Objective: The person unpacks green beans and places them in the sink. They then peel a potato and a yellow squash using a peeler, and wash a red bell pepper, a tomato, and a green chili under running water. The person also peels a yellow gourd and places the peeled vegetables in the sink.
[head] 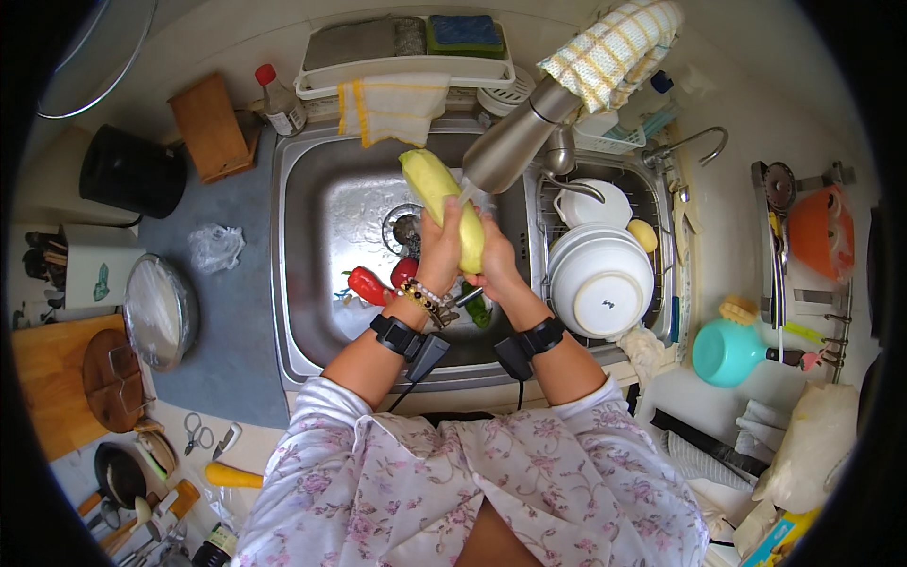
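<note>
A long, pale yellow-green vegetable (pixel 432 177), apparently peeled, is gripped in both hands over the sink (pixel 319 305). My left hand (pixel 439 244) wraps its near side, while my right hand (pixel 499 255) holds the lower end. Above them, the brushed-metal faucet (pixel 506 149) runs a thin stream of water onto the vegetable. Down in the basin lie a red pepper (pixel 367 285), a round red item (pixel 404 271) partly hidden by my left hand, and a green pepper (pixel 480 312). A metal rod-like handle (pixel 469 296) shows between my wrists; the rest of it is hidden.
White bowls (pixel 602 276) sit upside down in the right-hand dish rack (pixel 549 212). A yellow-edged cloth (pixel 393 106) hangs over the sink's back rim. Left on the grey mat (pixel 227 326) are a crumpled plastic bag (pixel 216 248) and a covered bowl (pixel 159 312); scissors (pixel 197 432) lie nearer me.
</note>
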Demonstrator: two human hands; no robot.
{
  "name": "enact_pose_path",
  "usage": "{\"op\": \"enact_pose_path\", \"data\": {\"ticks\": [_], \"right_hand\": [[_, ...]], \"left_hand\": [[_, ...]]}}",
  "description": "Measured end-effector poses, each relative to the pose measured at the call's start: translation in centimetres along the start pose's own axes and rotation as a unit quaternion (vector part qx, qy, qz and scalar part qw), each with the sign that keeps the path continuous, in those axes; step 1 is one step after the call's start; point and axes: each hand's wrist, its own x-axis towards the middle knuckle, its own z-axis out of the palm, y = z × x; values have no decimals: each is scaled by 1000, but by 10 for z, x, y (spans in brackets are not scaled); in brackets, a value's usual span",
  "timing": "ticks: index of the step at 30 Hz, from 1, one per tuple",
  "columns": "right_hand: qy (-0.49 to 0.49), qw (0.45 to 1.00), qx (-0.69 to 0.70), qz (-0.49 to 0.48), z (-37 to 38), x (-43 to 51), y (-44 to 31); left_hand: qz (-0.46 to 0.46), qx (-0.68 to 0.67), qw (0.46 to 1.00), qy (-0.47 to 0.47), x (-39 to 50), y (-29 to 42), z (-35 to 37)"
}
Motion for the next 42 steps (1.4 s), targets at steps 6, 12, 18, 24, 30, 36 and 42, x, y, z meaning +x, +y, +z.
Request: {"op": "enact_pose_path", "data": {"ticks": [6,12,18,24,30,36,42], "right_hand": [[122,857,-373,-333,29,29,7],[49,951,-20,-303,17,72,-27],[28,956,-132,-260,25,60,-42],[40,942,-197,-269,18,39,-61],[112,854,-239,-447,23,-1,-51],[-5,975,-137,-172,-7,-40,-56],[-56,996,-67,-6,-30,-63,-33]], "left_hand": [[46,103,993,-17,7,-1,-33],[-191,80,950,-233,-11,23,-55],[-223,123,943,-213,-8,42,-69],[-207,190,935,-215,13,59,-71],[-192,80,978,-3,23,40,-63],[-46,39,997,54,39,17,-55],[82,110,990,40,46,3,-15]]}}
